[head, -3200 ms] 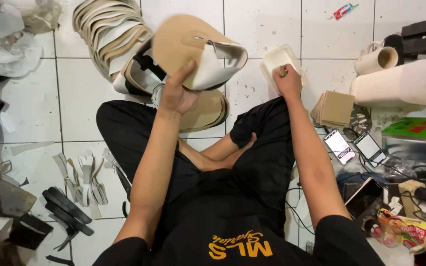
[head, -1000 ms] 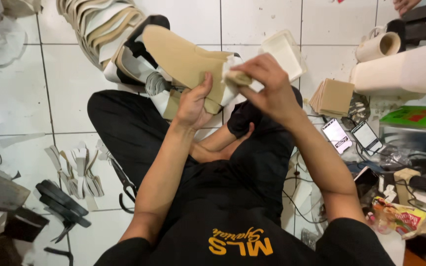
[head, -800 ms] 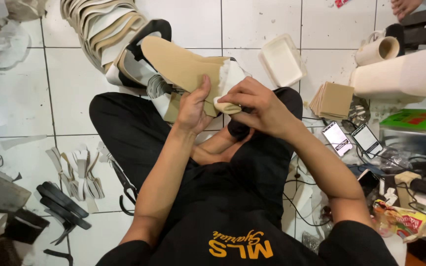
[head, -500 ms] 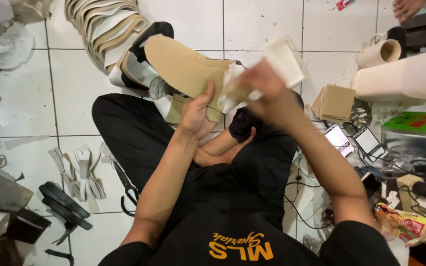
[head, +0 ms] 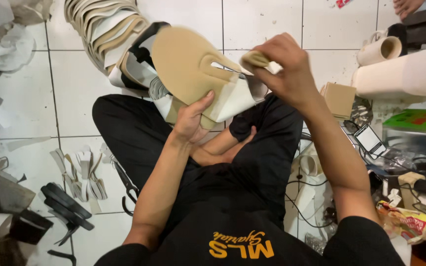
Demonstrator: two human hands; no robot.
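Above the lap, left hand [head: 192,119] grips tan upper [head: 193,74] w/ long axis up-left; right hand [head: 283,69] pinches its right edge, prob. a pad [head: 255,59].

White tiled floor [head: 262,19] carries stacked shoe uppers [head: 107,29] beyond the fingers, cut strips [head: 82,175] and scissors [head: 126,189] below-left of them.

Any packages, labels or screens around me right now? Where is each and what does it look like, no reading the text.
Phone: on the floor at right, beside the right forearm; dark rectangle, lit pale screen.
Snack bag: lower right corner; crumpled, yellow and red.
Green box: right edge, under the pale rolls; flat, bright green with a red mark.
Small wrapper: top edge on the tiles; red and white scrap.
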